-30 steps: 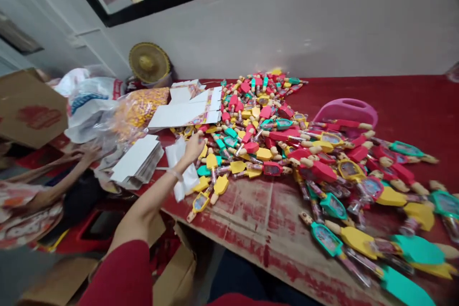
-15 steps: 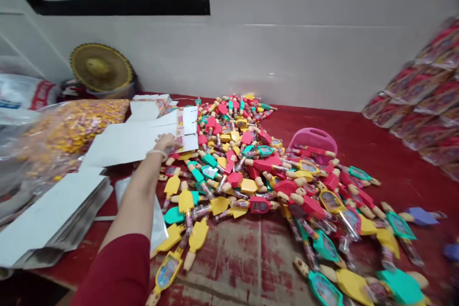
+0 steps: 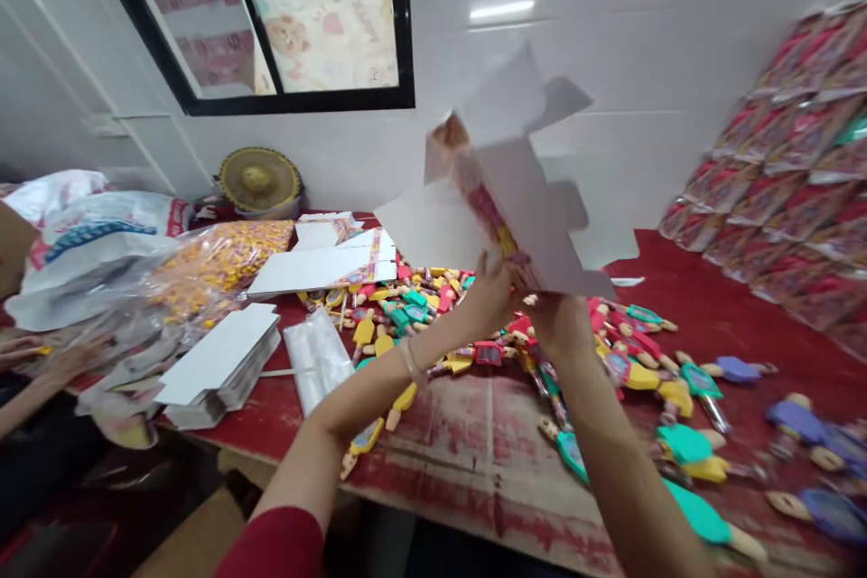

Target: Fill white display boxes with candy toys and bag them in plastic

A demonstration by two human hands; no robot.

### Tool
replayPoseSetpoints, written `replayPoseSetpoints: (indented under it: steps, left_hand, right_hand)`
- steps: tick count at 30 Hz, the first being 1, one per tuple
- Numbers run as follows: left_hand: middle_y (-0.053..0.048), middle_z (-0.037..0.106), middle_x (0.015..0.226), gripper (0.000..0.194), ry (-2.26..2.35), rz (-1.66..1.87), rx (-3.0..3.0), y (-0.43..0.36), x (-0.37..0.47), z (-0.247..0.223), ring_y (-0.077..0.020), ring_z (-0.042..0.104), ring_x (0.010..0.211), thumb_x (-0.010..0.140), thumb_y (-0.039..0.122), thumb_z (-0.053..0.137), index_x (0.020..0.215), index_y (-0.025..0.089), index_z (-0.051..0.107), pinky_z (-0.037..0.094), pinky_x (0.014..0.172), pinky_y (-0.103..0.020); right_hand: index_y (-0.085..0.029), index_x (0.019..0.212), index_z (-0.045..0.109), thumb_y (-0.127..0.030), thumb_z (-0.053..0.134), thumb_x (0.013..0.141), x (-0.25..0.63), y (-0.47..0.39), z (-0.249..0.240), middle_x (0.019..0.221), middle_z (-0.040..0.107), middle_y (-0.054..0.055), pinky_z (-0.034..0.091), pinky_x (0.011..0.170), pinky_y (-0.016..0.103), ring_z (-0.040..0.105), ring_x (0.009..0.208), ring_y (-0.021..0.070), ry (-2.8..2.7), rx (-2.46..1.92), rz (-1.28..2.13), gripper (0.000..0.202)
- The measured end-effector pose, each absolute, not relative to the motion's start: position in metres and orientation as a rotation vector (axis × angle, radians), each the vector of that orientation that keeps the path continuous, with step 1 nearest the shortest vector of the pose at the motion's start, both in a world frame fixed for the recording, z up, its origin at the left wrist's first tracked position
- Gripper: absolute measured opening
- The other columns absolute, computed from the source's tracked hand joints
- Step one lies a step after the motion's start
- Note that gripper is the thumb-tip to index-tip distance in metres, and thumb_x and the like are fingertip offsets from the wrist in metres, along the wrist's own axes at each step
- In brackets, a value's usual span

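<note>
A white cardboard box blank (image 3: 542, 199) with a colourful printed strip is held up, tilted, above the table and blurred by motion. At its lower edge, my left hand (image 3: 489, 293) is closed on the card near the strip. Just to the right, my right hand (image 3: 559, 321) grips the same lower edge, its fingers mostly hidden. Under and around both hands lie many toy-like pieces with paddle-shaped heads and clear tubes, such as a red one (image 3: 489, 352) and a green one (image 3: 685, 442). More flat box blanks (image 3: 312, 266) lie to the left.
Closer on the left are a stack of folded white card (image 3: 217, 352) and clear plastic sleeves (image 3: 317, 357). Behind them sits a bag of yellow pieces (image 3: 223, 262). Packed bags (image 3: 778, 181) are piled at the right. Another person's hand (image 3: 74, 361) shows at far left.
My left hand has lifted a box blank from the left pile and carried it right, up over the pieces. My right hand has come into view and holds it too. The view has shifted.
</note>
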State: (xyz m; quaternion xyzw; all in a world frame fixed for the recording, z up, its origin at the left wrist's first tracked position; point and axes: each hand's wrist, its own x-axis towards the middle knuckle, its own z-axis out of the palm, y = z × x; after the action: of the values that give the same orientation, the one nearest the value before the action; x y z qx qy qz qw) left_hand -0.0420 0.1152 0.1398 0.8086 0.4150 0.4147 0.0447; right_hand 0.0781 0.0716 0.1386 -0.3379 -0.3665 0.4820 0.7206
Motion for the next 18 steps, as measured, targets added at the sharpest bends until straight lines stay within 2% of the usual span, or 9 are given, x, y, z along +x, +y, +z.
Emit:
replayPoseSetpoints:
  steps: [2,4,6,7,10,11,13,15,18]
  left_hand:
    - [-0.014,0.071,0.125,0.012,1.183,1.193,2.533,0.063,-0.027,0.126,-0.0270,0.062,0.129,0.096,0.016,0.062,0.106,0.017,0.068,0.042,0.120,-0.047]
    - [-0.015,0.071,0.128,0.027,1.094,1.131,2.592,0.010,-0.029,0.114,-0.0277,0.066,0.125,0.098,0.024,0.062,0.123,0.018,0.064,0.050,0.113,-0.046]
    - [-0.010,0.072,0.130,0.036,0.935,1.148,2.698,-0.040,-0.041,0.105,-0.0236,0.069,0.121,0.100,0.027,0.059,0.135,0.023,0.057,0.055,0.106,-0.039]
    - [-0.008,0.071,0.132,0.037,0.834,1.225,2.789,-0.062,-0.048,0.103,-0.0222,0.065,0.128,0.100,0.026,0.060,0.137,0.025,0.056,0.053,0.109,-0.038]
    - [-0.009,0.069,0.137,0.043,1.091,1.680,3.006,-0.104,-0.067,0.099,-0.0258,0.048,0.146,0.093,0.022,0.069,0.135,0.023,0.058,0.030,0.127,-0.050]
    - [-0.010,0.070,0.135,0.040,1.286,1.727,3.037,-0.109,-0.072,0.099,-0.0265,0.049,0.145,0.092,0.021,0.071,0.131,0.022,0.060,0.026,0.127,-0.052]
    - [-0.011,0.072,0.129,0.024,1.575,1.611,3.078,-0.108,-0.080,0.099,-0.0252,0.058,0.135,0.093,0.021,0.070,0.117,0.021,0.066,0.031,0.124,-0.049]
    - [-0.011,0.073,0.126,0.008,1.656,1.504,3.122,-0.102,-0.087,0.098,-0.0254,0.061,0.131,0.093,0.024,0.070,0.100,0.022,0.067,0.037,0.118,-0.045]
    - [-0.008,0.074,0.126,0.014,1.710,1.611,3.187,-0.099,-0.089,0.095,-0.0286,0.056,0.136,0.090,0.030,0.076,0.101,0.026,0.068,0.027,0.122,-0.051]
  right_hand:
    - [-0.027,0.103,0.058,-0.049,0.077,0.067,0.085,0.064,0.140,0.101,0.065,0.002,0.056,0.071,0.031,0.064,0.095,0.0209,-0.735,-0.681,0.943,0.047]
    - [-0.024,0.090,0.055,-0.040,0.075,0.066,0.098,0.055,0.136,0.086,0.060,-0.002,0.052,0.071,0.028,0.059,0.082,0.0166,-0.712,-0.706,0.804,0.035]
    - [-0.024,0.087,0.053,-0.037,0.074,0.066,0.112,0.047,0.129,0.082,0.056,-0.004,0.051,0.074,0.029,0.054,0.078,0.0150,-0.782,-0.773,0.683,0.033]
    - [-0.024,0.090,0.054,-0.037,0.075,0.066,0.117,0.044,0.124,0.084,0.056,-0.004,0.051,0.076,0.030,0.054,0.078,0.0153,-0.854,-0.806,0.634,0.035]
    - [-0.025,0.110,0.058,-0.038,0.074,0.068,0.129,0.033,0.109,0.098,0.061,0.001,0.053,0.088,0.037,0.058,0.090,0.0198,-1.112,-0.836,0.535,0.047]
    - [-0.025,0.116,0.057,-0.038,0.073,0.071,0.132,0.027,0.104,0.104,0.062,0.003,0.053,0.094,0.040,0.059,0.096,0.0220,-1.190,-0.829,0.509,0.050]
    - [-0.025,0.132,0.053,-0.039,0.071,0.077,0.138,0.014,0.094,0.123,0.062,0.008,0.048,0.106,0.045,0.059,0.113,0.0258,-1.353,-0.819,0.476,0.060]
    - [-0.027,0.147,0.046,-0.040,0.070,0.084,0.147,-0.002,0.086,0.143,0.055,0.011,0.041,0.116,0.047,0.055,0.128,0.0276,-1.544,-0.833,0.517,0.069]
    - [-0.030,0.159,0.034,-0.048,0.069,0.091,0.166,-0.023,0.077,0.161,0.042,0.009,0.031,0.125,0.048,0.044,0.145,0.0296,-1.825,-0.839,0.720,0.079]
